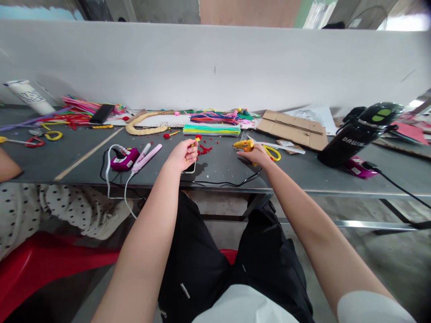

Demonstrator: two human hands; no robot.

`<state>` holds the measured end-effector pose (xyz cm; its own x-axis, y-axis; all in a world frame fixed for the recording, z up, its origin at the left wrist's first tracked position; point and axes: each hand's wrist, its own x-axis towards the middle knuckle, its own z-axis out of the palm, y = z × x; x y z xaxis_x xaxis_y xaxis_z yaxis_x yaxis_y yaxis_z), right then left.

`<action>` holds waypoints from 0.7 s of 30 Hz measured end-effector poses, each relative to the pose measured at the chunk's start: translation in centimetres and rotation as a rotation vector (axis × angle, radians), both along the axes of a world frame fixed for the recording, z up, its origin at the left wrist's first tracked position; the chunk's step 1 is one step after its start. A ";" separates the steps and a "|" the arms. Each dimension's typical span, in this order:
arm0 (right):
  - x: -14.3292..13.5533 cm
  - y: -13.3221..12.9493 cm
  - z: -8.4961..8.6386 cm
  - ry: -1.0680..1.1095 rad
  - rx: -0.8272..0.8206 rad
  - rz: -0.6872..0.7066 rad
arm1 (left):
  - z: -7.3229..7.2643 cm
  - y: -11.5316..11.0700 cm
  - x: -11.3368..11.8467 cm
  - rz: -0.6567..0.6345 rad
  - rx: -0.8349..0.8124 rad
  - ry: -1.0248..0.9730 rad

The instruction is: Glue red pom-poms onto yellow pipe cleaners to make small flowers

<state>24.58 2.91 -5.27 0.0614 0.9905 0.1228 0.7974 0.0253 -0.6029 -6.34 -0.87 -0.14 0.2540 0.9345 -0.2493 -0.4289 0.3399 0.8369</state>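
Note:
My left hand (184, 154) is closed, pinching a small red and yellow craft piece (198, 138) that sticks up above the fingers. Under that hand a phone (190, 168) lies on the table, partly hidden. My right hand (257, 154) is wrapped round a yellow hot glue gun (244, 145), its nozzle pointing left and its black cord (232, 184) trailing along the table's front edge. Between the hands are scattered red bits (204, 150). Yellow-handled scissors (273, 153) lie just right of my right hand.
Pastel pipe cleaners (212, 130) lie behind the hands. Cardboard (292, 129) and a black bottle (362, 134) stand to the right. On the left are a purple power adapter (124, 159), a pink hair straightener (147, 158) with a white cord, and another person's arm (8, 163).

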 end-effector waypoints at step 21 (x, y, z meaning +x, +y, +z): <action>-7.3 -6.0 -0.4 0.086 0.229 0.561 | -0.2 0.4 -0.2 -0.001 0.008 0.018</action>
